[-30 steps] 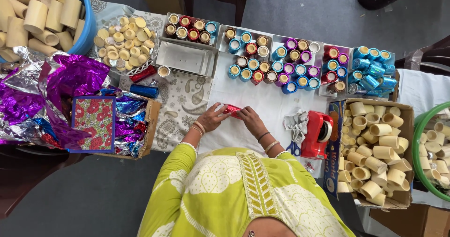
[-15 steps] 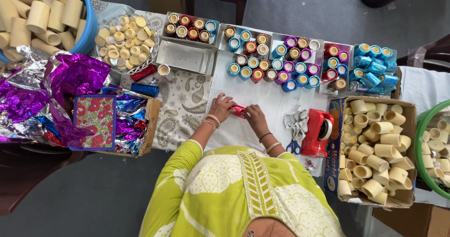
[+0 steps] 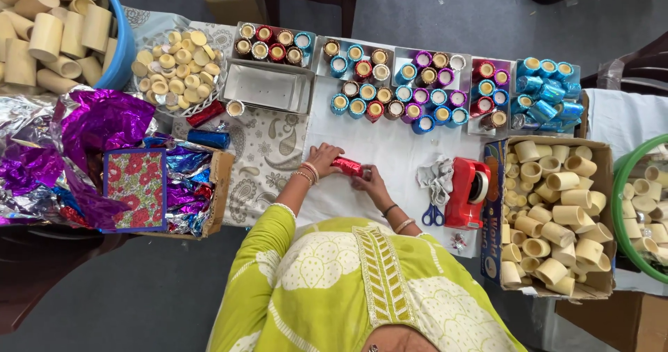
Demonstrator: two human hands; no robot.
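Observation:
My left hand (image 3: 321,158) and my right hand (image 3: 369,179) both grip a small roll wrapped in shiny red foil (image 3: 346,165), one hand at each end. I hold it just above the white cloth (image 3: 396,150) in the middle of the table. Bangles sit on both wrists. A red tape dispenser (image 3: 467,193), blue-handled scissors (image 3: 433,215) and a crumpled grey scrap (image 3: 435,177) lie just right of my right hand.
Trays of foil-wrapped rolls (image 3: 390,81) in red, blue and purple line the far side. A cardboard box (image 3: 557,213) at the right and a blue tub (image 3: 56,32) at far left hold bare cardboard rolls. A box of foil sheets (image 3: 174,185) lies at the left, beside a basket of small discs (image 3: 177,67).
My hands have shifted slightly while working the red foil around the roll. It now lies sideways between them, with the right hand lower and further right.

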